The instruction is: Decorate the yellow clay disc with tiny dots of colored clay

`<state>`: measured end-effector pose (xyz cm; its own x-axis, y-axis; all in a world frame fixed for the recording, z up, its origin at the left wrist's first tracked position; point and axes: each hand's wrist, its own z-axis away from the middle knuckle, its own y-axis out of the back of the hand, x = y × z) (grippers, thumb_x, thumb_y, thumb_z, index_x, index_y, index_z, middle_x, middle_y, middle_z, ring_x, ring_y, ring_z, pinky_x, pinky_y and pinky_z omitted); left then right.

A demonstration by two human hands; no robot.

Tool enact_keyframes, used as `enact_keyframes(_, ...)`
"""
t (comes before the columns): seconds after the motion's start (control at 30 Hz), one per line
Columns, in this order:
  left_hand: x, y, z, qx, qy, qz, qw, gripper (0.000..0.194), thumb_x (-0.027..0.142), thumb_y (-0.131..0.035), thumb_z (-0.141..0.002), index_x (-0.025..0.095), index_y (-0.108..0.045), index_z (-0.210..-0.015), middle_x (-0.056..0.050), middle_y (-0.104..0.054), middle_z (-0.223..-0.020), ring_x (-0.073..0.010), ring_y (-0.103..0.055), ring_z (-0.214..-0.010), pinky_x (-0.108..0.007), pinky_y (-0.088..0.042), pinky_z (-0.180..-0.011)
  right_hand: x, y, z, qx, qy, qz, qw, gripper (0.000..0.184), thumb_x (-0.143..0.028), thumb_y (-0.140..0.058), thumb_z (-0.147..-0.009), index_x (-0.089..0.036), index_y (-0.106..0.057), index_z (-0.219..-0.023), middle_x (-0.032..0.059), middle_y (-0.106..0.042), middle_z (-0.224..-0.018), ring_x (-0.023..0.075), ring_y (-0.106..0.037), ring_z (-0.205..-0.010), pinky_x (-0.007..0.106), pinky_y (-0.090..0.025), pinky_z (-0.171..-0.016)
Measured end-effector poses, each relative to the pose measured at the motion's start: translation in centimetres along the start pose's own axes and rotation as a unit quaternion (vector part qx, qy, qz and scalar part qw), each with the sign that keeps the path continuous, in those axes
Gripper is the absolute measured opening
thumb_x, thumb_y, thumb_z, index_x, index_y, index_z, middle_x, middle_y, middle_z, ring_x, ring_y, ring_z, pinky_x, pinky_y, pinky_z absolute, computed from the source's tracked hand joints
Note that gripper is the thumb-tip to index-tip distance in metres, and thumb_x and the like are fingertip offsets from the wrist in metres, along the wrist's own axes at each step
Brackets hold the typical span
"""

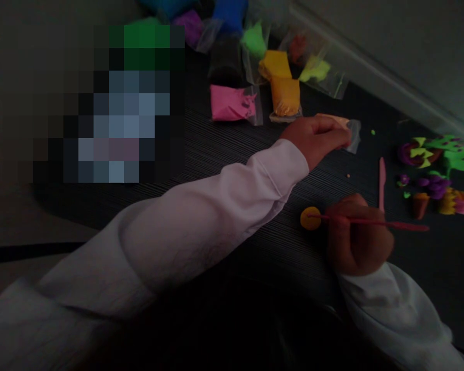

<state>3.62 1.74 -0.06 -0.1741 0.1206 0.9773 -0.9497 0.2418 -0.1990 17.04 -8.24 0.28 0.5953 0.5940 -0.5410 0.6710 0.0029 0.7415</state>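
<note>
My right hand (358, 237) grips a thin red modelling tool (406, 225) like a pencil. The tool's left tip meets a small flat yellow clay disc (307, 222) on the dark table. Farther forward, my left hand (313, 136) is closed, its fingers pinched together at a small clear bag of peach clay (354, 136). The hand covers part of that bag, and whatever lies between the fingertips is hidden. A tiny peach ball (348, 175) rests between my two hands. Behind my right hand lies a pink plastic clay knife (382, 180).
Bags of pink clay (228, 103), orange clay (286, 95), black clay (225, 57) and other colours stand along the back. Small clay models (436, 183) in purple, green, brown and yellow cluster at the right. A pale raised edge (355, 56) runs behind the table. A blurred patch (131, 113) covers the left.
</note>
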Motion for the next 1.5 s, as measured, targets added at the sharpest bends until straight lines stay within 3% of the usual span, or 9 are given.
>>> enact_keyframes(0.13, 0.1, 0.0, 0.0, 0.004, 0.007, -0.003, 1.0, 0.018, 0.021, -0.049, -0.071, 0.009, -0.056, -0.06, 0.001, -0.053, -0.063, -0.0057, -0.048, -0.064, -0.021, -0.039, -0.063, 0.1, -0.1, -0.1, -0.014, 0.034, 0.025, 0.999, 0.012, -0.009, -0.049, -0.07, -0.018, -0.049, -0.078, 0.0017, -0.055, -0.067, 0.0144, -0.053, -0.065, 0.032, -0.043, -0.056)
enact_keyframes(0.63, 0.0, 0.0, 0.0, -0.001, -0.003, -0.004, 1.0, 0.016, 0.019, -0.048, -0.07, 0.008, -0.056, -0.062, 0.0, -0.053, -0.063, -0.0047, -0.046, -0.059, -0.022, -0.037, -0.062, 0.1, -0.1, -0.3, -0.007, 0.032, 0.029, 0.999, 0.012, -0.011, -0.049, -0.07, -0.019, -0.048, -0.078, 0.002, -0.055, -0.067, 0.0143, -0.053, -0.063, 0.034, -0.044, -0.06)
enact_keyframes(0.87, -0.3, 0.1, -0.1, -0.004, -0.006, -0.014, 1.0, 0.019, 0.024, -0.048, -0.07, 0.009, -0.057, -0.063, 0.001, -0.055, -0.065, -0.0042, -0.047, -0.061, -0.021, -0.038, -0.063, -0.6, -0.1, -0.6, 0.005, 0.023, 0.053, 0.998, 0.007, -0.012, -0.046, -0.073, -0.018, -0.047, -0.075, 0.0011, -0.055, -0.066, 0.0126, -0.053, -0.063, 0.029, -0.042, -0.054)
enact_keyframes(1.17, -0.2, 0.1, 0.2, -0.001, 0.003, 0.009, 1.0, 0.019, 0.027, -0.05, -0.069, 0.011, -0.057, -0.061, 0.001, -0.052, -0.06, -0.0036, -0.045, -0.057, -0.018, -0.034, -0.051, -0.9, 0.0, -0.7, -0.01, 0.022, 0.071, 0.997, 0.003, -0.015, -0.048, -0.074, -0.017, -0.049, -0.072, 0.002, -0.057, -0.066, 0.0126, -0.054, -0.064, 0.028, -0.042, -0.056)
enact_keyframes(1.27, -0.4, 0.3, 0.2, 0.009, 0.002, 0.028, 1.0, 0.016, 0.026, -0.051, -0.067, 0.012, -0.057, -0.063, 0.001, -0.053, -0.06, -0.0032, -0.045, -0.055, -0.017, -0.034, -0.05, 0.1, 0.6, -0.8, 0.076, -0.06, 0.05, 0.994, 0.003, -0.02, -0.049, -0.075, -0.018, -0.052, -0.075, 0.0018, -0.061, -0.069, 0.0129, -0.057, -0.065, 0.027, -0.045, -0.057)
enact_keyframes(1.37, -0.4, 0.6, 0.1, 0.003, 0.01, 0.054, 0.998, 0.017, 0.028, -0.051, -0.068, 0.012, -0.056, -0.066, 0.001, -0.054, -0.062, -0.0034, -0.046, -0.051, -0.018, -0.034, -0.047, 1.8, 1.9, -1.2, 0.187, -0.197, 0.109, 0.956, 0.013, -0.029, -0.051, -0.075, -0.019, -0.057, -0.081, 0.0002, -0.062, -0.065, 0.0109, -0.058, -0.055, 0.023, -0.044, -0.051)
enact_keyframes(1.4, -0.3, 0.8, 0.1, 0.01, 0.012, 0.05, 0.999, 0.017, 0.029, -0.051, -0.068, 0.013, -0.055, -0.066, 0.0, -0.055, -0.063, -0.0036, -0.045, -0.05, -0.019, -0.034, -0.046, 2.5, 2.3, -1.3, 0.192, -0.235, 0.139, 0.943, 0.02, -0.033, -0.051, -0.075, -0.019, -0.058, -0.088, -0.0005, -0.062, -0.061, 0.011, -0.057, -0.051, 0.023, -0.043, -0.048)
enact_keyframes(1.5, 0.2, 1.5, 0.1, 0.062, -0.008, -0.051, 0.997, 0.018, 0.031, -0.048, -0.069, 0.014, -0.055, -0.068, 0.002, -0.051, -0.055, -0.0043, -0.041, -0.045, -0.02, -0.032, -0.045, 4.4, 3.2, -1.6, 0.119, -0.313, 0.263, 0.905, 0.036, -0.041, -0.055, -0.069, -0.02, -0.058, -0.098, -0.0016, -0.059, -0.051, 0.0136, -0.055, -0.046, 0.024, -0.038, -0.044)
